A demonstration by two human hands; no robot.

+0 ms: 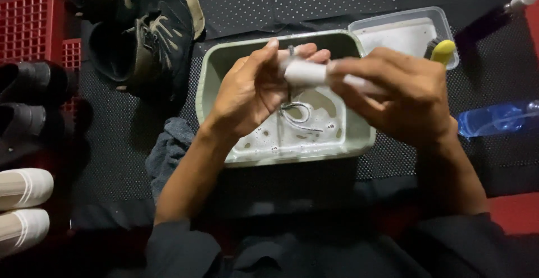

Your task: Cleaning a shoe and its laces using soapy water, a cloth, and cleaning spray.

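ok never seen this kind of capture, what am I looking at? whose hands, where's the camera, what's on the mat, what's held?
It is one picture from a camera worn on a person's head, looking down at their own bare hands. The left hand pinches a grey shoelace that dangles into a green basin of soapy water. The right hand grips a white brush handle, held against the lace. On the black mat around the basin lie a clear tub with a yellow-handled brush, a blue bottle, a grey rag, dark shoes and white shoes.
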